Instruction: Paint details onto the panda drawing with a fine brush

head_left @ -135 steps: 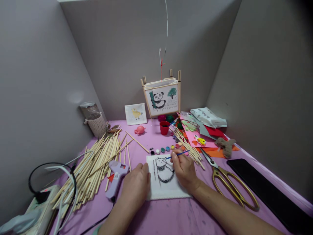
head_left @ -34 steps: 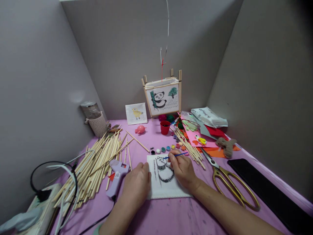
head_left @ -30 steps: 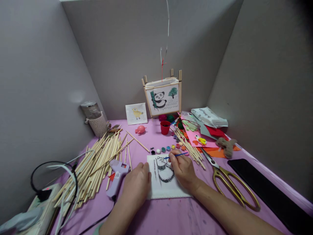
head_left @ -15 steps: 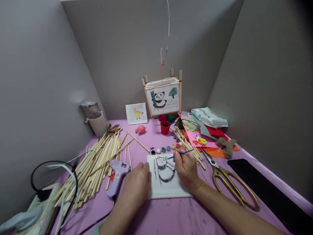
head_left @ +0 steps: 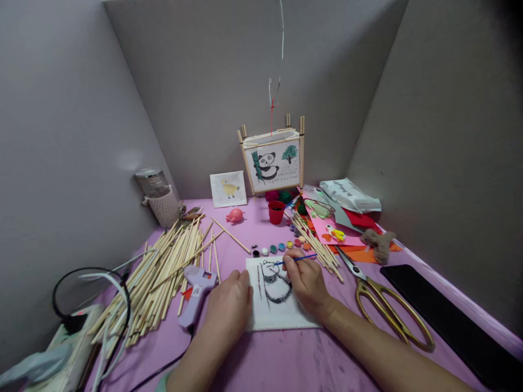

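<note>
A small white canvas (head_left: 281, 320) lies flat on the table, with a black panda drawing (head_left: 278, 296) on it. My right hand (head_left: 309, 286) pinches a thin blue paintbrush (head_left: 301, 257), its tip at the panda's face. Part of the panda's right side is hidden behind that hand. Along the canvas's left edge rests my left hand (head_left: 229, 302), fingers curled and thumb side against it. Just beyond the canvas stands a row of small paint pots (head_left: 265, 251). Farther back is a red cup (head_left: 277, 213) of dark liquid with another brush in it.
Left of my left hand lie a lilac glue gun (head_left: 196, 294) and many wooden sticks (head_left: 171, 277). Gold-handled scissors (head_left: 382, 305) and a long black object (head_left: 433, 310) are at the right. A panda lantern (head_left: 273, 163) hangs at the back beside a chick painting (head_left: 229, 189).
My right hand and the paintbrush have shifted slightly left, with the brush tip farther over the panda's face. My left hand and the canvas stay in place.
</note>
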### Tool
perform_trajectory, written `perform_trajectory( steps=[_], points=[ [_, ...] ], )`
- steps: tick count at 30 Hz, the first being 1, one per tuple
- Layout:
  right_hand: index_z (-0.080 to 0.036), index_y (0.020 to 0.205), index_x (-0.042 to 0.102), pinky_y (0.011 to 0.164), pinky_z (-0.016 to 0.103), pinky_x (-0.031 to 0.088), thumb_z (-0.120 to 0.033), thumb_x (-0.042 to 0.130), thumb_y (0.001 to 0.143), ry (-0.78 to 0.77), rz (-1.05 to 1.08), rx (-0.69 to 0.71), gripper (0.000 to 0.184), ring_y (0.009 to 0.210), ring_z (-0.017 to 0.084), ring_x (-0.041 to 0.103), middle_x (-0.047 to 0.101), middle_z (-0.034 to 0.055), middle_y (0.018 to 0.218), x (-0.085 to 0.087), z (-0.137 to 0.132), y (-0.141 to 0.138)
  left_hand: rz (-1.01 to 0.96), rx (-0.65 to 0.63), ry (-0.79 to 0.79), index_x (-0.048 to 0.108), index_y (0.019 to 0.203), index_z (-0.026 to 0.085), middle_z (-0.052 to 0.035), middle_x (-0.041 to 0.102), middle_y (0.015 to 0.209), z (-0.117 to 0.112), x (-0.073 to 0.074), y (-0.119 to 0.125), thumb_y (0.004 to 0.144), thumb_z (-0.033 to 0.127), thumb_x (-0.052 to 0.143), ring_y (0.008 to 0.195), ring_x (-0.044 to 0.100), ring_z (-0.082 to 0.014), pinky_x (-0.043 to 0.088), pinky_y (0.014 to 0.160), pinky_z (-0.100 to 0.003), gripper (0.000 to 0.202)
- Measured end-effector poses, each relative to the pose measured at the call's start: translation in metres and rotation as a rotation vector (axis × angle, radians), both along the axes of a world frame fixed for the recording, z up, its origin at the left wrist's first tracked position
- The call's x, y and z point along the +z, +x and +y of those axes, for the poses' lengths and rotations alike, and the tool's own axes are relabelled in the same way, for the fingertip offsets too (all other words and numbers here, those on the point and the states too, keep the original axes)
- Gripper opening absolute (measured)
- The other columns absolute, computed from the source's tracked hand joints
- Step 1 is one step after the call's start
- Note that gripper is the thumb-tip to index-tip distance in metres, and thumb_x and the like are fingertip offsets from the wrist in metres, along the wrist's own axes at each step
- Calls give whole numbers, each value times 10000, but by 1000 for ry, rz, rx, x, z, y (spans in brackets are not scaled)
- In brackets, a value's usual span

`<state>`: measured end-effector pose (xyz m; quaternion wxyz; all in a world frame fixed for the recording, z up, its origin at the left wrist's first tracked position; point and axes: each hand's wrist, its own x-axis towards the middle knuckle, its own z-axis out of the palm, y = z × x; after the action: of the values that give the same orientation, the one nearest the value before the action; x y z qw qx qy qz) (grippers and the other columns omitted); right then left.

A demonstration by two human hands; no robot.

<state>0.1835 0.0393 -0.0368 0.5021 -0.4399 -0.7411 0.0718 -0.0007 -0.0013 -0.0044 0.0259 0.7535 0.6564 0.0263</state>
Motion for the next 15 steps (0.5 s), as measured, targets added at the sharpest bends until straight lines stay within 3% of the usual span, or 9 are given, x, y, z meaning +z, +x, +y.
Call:
perform_trajectory(
  steps=[15],
  points=[
    [-198,750,529,623,276,425,-248,370,962,-4,1,12,270,625,150,578,605,26,737,0,1,-1,2,2,5,554,957,205,-40,619,899,2,-1,-1,884,231,381,806,630,-199,419,641,-299,190]
  ],
)
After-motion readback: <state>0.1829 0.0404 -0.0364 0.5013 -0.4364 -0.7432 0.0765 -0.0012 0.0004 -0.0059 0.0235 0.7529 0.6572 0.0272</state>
